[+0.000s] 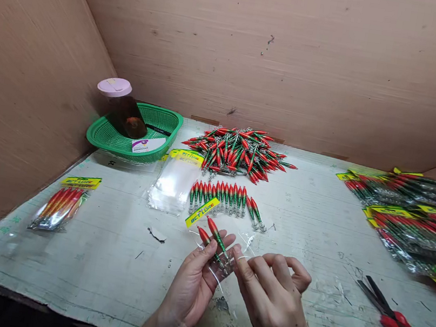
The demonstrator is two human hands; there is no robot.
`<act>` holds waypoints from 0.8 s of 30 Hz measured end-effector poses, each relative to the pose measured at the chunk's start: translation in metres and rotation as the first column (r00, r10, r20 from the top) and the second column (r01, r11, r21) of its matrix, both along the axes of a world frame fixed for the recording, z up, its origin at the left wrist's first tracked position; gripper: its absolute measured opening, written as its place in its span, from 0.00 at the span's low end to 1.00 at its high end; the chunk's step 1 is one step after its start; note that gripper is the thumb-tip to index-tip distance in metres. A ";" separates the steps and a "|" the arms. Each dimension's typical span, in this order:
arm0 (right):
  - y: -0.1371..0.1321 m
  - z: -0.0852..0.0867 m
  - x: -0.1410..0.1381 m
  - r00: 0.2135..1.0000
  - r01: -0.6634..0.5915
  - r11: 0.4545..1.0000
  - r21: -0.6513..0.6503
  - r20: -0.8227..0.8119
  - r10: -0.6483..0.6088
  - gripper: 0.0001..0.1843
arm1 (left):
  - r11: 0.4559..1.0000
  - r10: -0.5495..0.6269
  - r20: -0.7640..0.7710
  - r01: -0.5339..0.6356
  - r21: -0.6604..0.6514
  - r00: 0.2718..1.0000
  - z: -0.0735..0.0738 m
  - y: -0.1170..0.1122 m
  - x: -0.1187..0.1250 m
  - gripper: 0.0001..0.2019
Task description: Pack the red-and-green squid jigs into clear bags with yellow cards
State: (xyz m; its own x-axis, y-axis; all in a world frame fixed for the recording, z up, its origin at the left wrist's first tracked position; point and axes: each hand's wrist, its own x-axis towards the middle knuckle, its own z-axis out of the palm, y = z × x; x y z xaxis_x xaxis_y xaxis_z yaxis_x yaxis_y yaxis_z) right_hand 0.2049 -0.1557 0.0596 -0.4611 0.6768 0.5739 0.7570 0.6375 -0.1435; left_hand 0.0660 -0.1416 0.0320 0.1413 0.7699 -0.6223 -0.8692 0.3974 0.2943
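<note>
My left hand [191, 285] is closed on a clear plastic bag with a yellow "BCT LURE" header [202, 213]. Two red-and-green fishing lures [216, 234] lie along its fingers, hook ends toward me; whether both are fully inside the bag I cannot tell. Beside the hooks, the fingertips of my right hand [274, 297] pinch the bag's clear film near its edge. Just beyond the bag stands a neat row of matching lures [219, 196], with two more lying slightly apart at its right end. Farther back is a large heap of the same lures [239, 153].
Flat header bags [174, 184] lie left of the row. A green basket [93, 136] holds a lidded drink bottle [128, 117]. One filled lure pack [60, 205] lies left; several more packs [417, 226] are piled right. Red-and-black scissors [395, 321] lie partly open, front right.
</note>
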 end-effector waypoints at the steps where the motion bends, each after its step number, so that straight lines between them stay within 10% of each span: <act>1: 0.000 0.004 0.002 0.999 -0.019 1.000 -0.018 -0.046 0.018 0.14 | 1.000 0.003 0.019 -0.003 -0.011 1.000 0.000 0.000 -0.001 0.10; 6: 0.041 -0.006 0.047 0.960 0.039 0.996 -0.078 -0.275 -0.059 0.11 | 0.999 0.023 0.050 -0.021 -0.043 0.998 0.000 0.000 -0.008 0.10; 14: 0.110 -0.074 0.091 0.995 -0.081 0.927 -0.365 -0.090 0.052 0.10 | 0.993 0.079 -0.019 -0.080 -0.087 0.997 0.005 0.003 -0.010 0.08; 24: 0.090 -0.059 0.092 0.991 -0.093 0.926 -0.365 -0.128 0.049 0.06 | 0.999 0.044 -0.011 -0.044 -0.025 0.999 0.003 0.004 -0.008 0.10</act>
State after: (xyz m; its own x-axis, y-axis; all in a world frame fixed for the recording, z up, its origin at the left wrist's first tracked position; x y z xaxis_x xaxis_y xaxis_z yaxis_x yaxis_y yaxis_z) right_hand 0.2965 -0.0654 0.0011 -0.4621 0.8185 0.3414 0.6761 0.5743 -0.4616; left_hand 0.0578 -0.1378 0.0350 0.1011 0.7592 -0.6429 -0.8828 0.3664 0.2939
